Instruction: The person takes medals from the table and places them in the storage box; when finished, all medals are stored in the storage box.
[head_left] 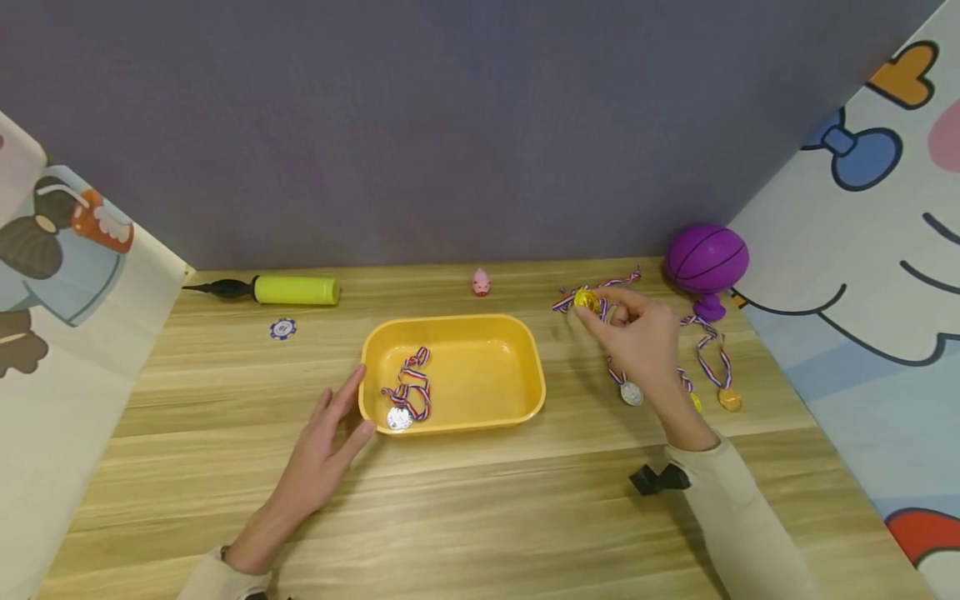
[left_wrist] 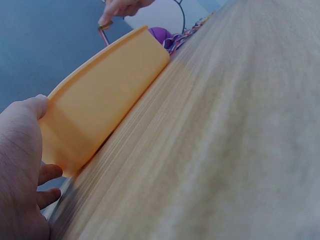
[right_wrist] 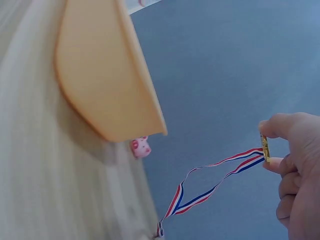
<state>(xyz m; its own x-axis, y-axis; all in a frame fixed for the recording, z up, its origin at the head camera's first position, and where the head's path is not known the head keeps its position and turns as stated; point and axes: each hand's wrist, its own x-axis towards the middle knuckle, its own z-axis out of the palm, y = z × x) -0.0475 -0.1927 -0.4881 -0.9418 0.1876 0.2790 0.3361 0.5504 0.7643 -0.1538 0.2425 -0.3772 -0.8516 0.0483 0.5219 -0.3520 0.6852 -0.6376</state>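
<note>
Gold is glinting in the head view: the right hand (head_left: pixel 637 333) is pinching a round, shiny medal (head_left: pixel 586 301) right of a yellow oblong plastic tray (head_left: pixel 480 375). Left wrist: the left hand (left_wrist: pixel 20 160) is touching the tray, fingers extended. Right wrist: the medal's red-white-blue ribbon (right_wrist: pixel 197 200) is trailing away.

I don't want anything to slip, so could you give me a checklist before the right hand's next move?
1. Right hand pinches the gold medal: ok.
2. Left hand touches the tray: ok.
3. Tray has bare room, right of the silver medal: ok.
4. Gold medal above the tray: not ok, it is to the right.
5. Ribbon clear of the table: cannot tell.
</note>
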